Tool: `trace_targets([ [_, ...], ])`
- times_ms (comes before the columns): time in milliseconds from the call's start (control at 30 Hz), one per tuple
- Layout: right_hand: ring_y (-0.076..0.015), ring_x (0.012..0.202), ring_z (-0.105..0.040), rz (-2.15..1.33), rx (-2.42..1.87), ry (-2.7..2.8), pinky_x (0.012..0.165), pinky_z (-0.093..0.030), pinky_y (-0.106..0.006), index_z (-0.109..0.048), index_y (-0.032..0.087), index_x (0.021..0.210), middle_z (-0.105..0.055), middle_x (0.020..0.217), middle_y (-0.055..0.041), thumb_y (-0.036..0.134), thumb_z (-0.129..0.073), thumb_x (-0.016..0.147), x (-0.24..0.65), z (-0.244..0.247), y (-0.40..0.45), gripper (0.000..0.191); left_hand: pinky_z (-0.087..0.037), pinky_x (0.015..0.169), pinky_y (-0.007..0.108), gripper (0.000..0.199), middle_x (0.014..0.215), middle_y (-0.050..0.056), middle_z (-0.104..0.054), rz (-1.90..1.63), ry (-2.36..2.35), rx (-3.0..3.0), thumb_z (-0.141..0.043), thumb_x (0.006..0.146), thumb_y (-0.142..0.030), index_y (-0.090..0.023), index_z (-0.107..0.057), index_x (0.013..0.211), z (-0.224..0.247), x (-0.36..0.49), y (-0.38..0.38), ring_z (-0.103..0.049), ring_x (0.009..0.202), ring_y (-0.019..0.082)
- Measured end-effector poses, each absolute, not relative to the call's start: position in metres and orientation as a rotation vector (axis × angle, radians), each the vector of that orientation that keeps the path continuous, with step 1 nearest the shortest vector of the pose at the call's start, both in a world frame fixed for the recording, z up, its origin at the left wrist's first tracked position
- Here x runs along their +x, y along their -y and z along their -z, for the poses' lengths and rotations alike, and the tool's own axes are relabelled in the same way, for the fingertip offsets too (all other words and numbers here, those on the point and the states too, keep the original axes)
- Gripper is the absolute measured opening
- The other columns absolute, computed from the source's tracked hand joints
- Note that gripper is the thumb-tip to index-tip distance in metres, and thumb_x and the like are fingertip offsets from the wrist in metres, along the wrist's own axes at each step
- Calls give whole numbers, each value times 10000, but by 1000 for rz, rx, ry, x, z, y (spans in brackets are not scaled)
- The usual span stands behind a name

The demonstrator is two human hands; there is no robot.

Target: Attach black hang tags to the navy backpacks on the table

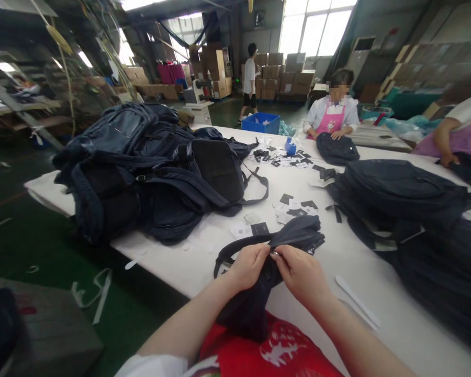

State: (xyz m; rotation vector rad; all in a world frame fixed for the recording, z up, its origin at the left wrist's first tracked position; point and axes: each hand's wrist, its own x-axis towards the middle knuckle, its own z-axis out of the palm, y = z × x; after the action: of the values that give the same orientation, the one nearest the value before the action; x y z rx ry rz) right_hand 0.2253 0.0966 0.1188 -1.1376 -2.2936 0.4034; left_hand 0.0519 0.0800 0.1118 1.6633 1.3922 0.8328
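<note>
A small dark navy bag (243,314) lies bunched between my two hands at the table's near edge, its lower part hanging against a red apron (282,348). My left hand (249,266) is closed on the bag's fabric, near a looped black strap. With thumb and finger, my right hand (302,273) pinches the bag close to the left fingertips, where a small shiny metal bit shows; its kind I cannot make out. Just beyond the bag are a black tag (259,229) and a pile of black and white tags (296,207).
Navy backpacks are heaped on the left (153,173) and more backpacks (404,183) lie at the right. A white strip (357,302) rests by my right forearm. Across the white table (204,256), a person in a pink apron (332,118) handles a dark bag. A blue crate (261,123) stands behind.
</note>
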Motion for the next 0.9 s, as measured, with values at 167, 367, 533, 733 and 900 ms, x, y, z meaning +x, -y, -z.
trace_targets([
  [167, -143, 569, -572, -85, -1327, 2243, 568, -295, -272, -548, 200, 712, -600, 603, -4, 360, -414, 986, 239, -114, -100, 345, -340, 589, 268, 424, 631, -7, -503, -701, -1468, 1860, -277, 990, -400, -204, -424, 644, -110, 52, -88, -471, 604, 144],
  [367, -147, 558, -534, 17, -1798, 2173, 543, -225, -278, -611, 184, 772, -656, 679, -51, 370, -470, 949, 275, -92, -153, 293, -358, 606, 273, 409, 625, 7, -518, -664, -1511, 2029, -276, 986, -366, -215, -448, 647, -113, 35, -80, -493, 601, 157],
  [533, -200, 649, -583, -256, -2232, 2064, 552, -249, -286, -672, 154, 864, -683, 775, -134, 367, -449, 938, 311, -48, -209, 317, -388, 645, 275, 405, 674, 18, -574, -629, -1579, 1997, -261, 986, -363, -214, -517, 711, -118, -7, -60, -548, 656, 169],
  [733, -190, 666, -590, -419, -2083, 2100, 562, -293, -271, -645, 191, 850, -684, 759, -77, 369, -419, 944, 304, -33, -200, 303, -409, 662, 273, 307, 754, 17, -664, -472, -1696, 1837, -433, 930, -406, -206, -616, 787, -148, -47, -47, -599, 706, 178],
  [900, -182, 623, -580, -568, -1771, 1953, 602, -356, -273, -600, 214, 790, -637, 641, -16, 465, -434, 930, 286, -59, -177, 332, -417, 671, 280, 222, 839, 37, -698, -458, -1842, 1835, -552, 859, -407, -215, -662, 876, -178, -40, -71, -627, 771, 211],
])
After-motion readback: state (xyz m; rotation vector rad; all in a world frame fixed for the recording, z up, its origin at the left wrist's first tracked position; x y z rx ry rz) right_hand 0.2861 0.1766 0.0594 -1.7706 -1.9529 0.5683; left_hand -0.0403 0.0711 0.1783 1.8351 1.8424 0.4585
